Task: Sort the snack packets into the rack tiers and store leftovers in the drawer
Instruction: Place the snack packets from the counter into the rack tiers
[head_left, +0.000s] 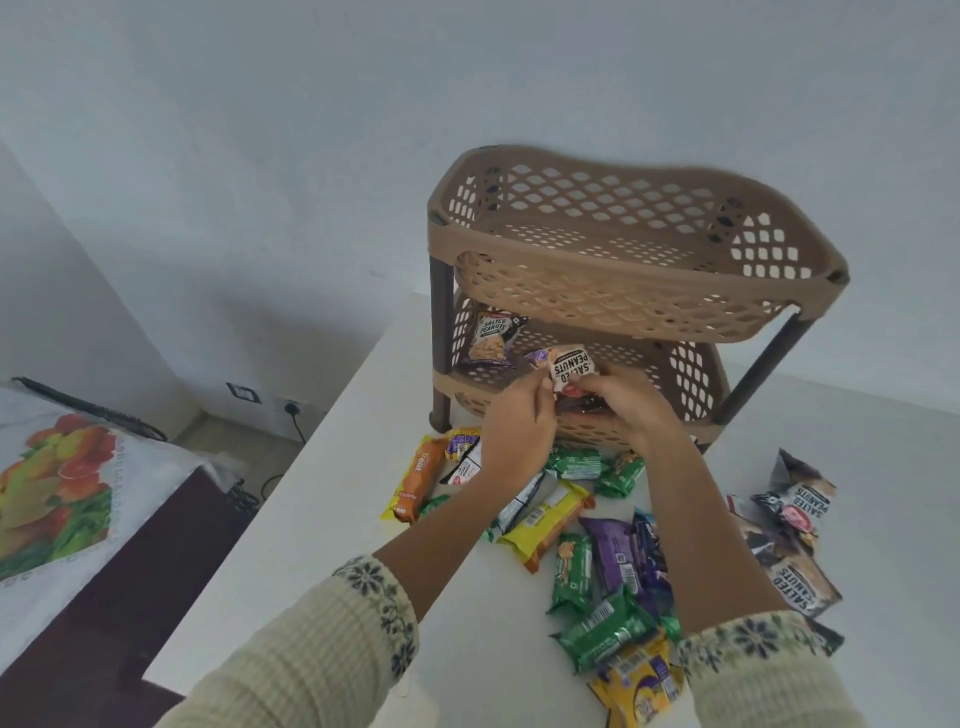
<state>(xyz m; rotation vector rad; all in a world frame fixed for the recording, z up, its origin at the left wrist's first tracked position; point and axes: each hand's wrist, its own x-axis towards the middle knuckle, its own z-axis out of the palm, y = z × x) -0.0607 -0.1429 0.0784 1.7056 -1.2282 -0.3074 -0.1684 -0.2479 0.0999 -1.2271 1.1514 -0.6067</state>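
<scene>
A brown two-tier plastic rack (623, 270) stands on the white table (332, 467). Its top tier holds nothing that I can see. One salted peanuts packet (491, 338) leans inside the lower tier at the left. My left hand (517, 426) and my right hand (626, 402) are together in front of the lower tier, both gripping another salted peanuts packet (571, 366). Loose snack packets lie below my arms: an orange one (415, 480), a yellow one (545, 522), green ones (602, 626) and purple ones (621, 561). More salted peanuts packets (795, 540) lie at the right.
A bed with a fruit-print cover (57, 493) stands to the left, below table level. Wall sockets with a plugged cable (291, 410) sit low on the wall. The table's left edge runs diagonally near my left sleeve.
</scene>
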